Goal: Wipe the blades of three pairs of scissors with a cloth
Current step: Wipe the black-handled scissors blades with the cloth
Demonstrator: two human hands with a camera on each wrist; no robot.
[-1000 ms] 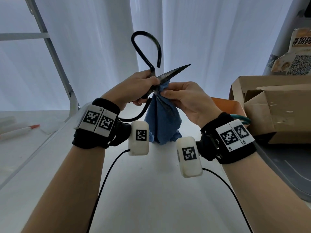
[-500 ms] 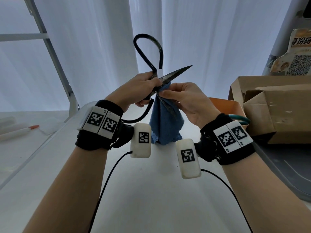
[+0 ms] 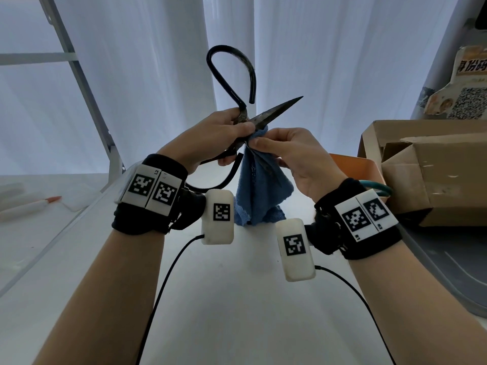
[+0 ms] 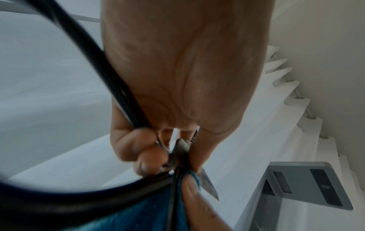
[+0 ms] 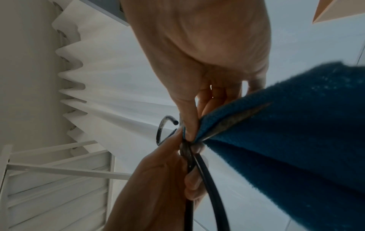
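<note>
Large black iron scissors [image 3: 274, 111] with big loop handles are held up in the air, blades spread apart. My left hand [image 3: 224, 133] grips them at the pivot [image 4: 177, 153], where handles meet blades. One blade points up and right. The other blade [image 5: 237, 120] runs down inside a blue cloth [image 3: 261, 185]. My right hand [image 3: 284, 148] pinches that cloth [image 5: 286, 125] round the lower blade close to the pivot. The rest of the cloth hangs down to the white table [image 3: 237, 312].
A torn cardboard box [image 3: 427, 169] stands at the right, with an orange tray [image 3: 353, 169] and a teal ring-shaped handle [image 3: 379, 187] beside it. A grey tray rim [image 3: 448, 272] lies at the right edge. A white ladder [image 3: 87, 96] leans at the back left.
The scissors have risen slightly and turned a little. My right hand's pinch on the cloth has slid up the lower blade toward the pivot.
</note>
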